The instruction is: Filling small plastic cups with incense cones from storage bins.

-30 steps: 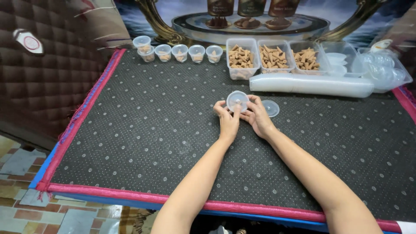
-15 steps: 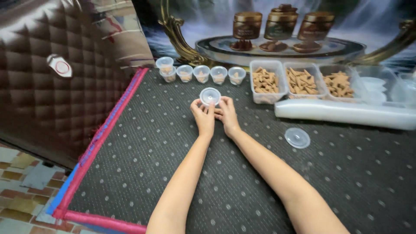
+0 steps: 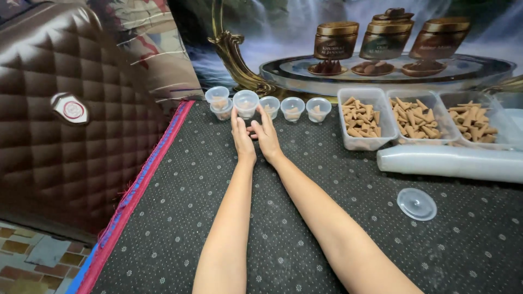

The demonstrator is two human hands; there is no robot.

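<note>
You hold a small clear plastic cup [image 3: 245, 103] between both hands at the surface's far left corner; left hand [image 3: 241, 139] and right hand [image 3: 267, 137] each have a closed grip on its smooth, round wall. Judged step: placement in the cup row [image 3: 294, 109]. Next, lower it level onto the dotted mat [image 3: 190, 218], then release.

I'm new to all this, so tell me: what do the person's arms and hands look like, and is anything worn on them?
Both forearms are bare, with no sleeves in view. The left hand and right hand wear no gloves, and no watch, bracelet or ring shows. Slim arms, fingers long.
</note>
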